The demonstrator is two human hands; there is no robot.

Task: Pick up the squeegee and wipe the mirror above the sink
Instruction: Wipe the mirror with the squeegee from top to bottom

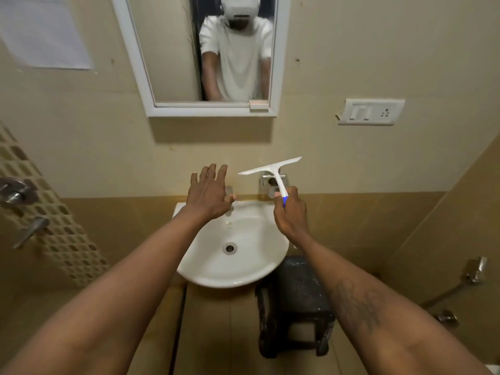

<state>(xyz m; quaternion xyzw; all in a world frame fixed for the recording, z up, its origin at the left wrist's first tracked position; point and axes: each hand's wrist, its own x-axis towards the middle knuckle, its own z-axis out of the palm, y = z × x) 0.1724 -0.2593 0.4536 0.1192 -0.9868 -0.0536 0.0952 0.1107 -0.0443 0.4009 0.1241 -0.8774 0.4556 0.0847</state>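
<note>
A white squeegee (270, 169) with a blue-tipped handle is held upright over the white sink (251, 269), its blade tilted and pointing toward the wall. My right hand (290, 215) grips the handle's lower end. My left hand (209, 192) hovers over the sink's back edge with fingers spread and straight, holding nothing, in front of the tap. The white-framed mirror (167, 63) hangs on the wall well above both hands and reflects a person in a white shirt.
A metal holder (273, 182) is fixed to the wall behind the squeegee. A black stool (297, 307) stands under the sink's right side. A switch plate (370, 112) sits right of the mirror. Shower fittings (16, 193) are on the left wall.
</note>
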